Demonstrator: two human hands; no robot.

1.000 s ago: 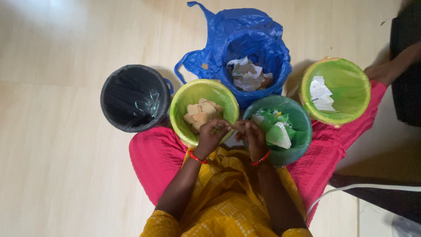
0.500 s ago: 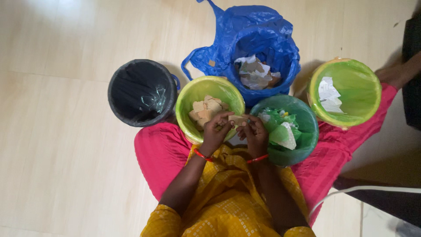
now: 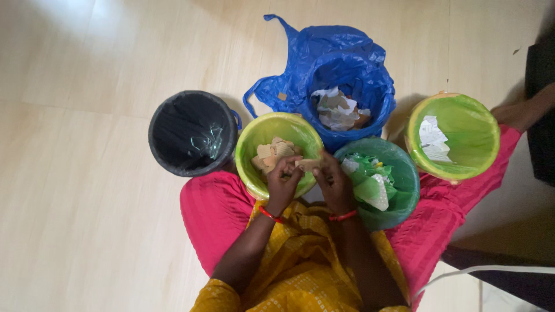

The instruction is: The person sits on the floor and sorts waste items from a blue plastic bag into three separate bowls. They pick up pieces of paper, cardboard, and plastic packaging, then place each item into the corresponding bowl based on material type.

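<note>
My left hand (image 3: 283,180) and my right hand (image 3: 332,179) meet over the near rim of a yellow-green bin (image 3: 248,136). Between their fingertips they pinch a small tan cardboard piece (image 3: 306,164). Inside that bin lie several tan cardboard scraps (image 3: 272,152). My right hand sits beside a dark green bin (image 3: 404,179) holding green and white plastic wrappers (image 3: 370,182). Both wrists wear red bangles.
A black bin (image 3: 173,115) with a clear wrapper stands at the left. A blue bag-lined bin (image 3: 347,63) with mixed paper scraps is behind. A lime bin (image 3: 468,115) with white paper stands on the right. A white cable (image 3: 491,270) crosses lower right. My foot (image 3: 511,114) rests far right.
Both hands have moved slightly forward and left, bringing the cardboard piece over the yellow-green bin's rim. The camera view has shifted a little downward.
</note>
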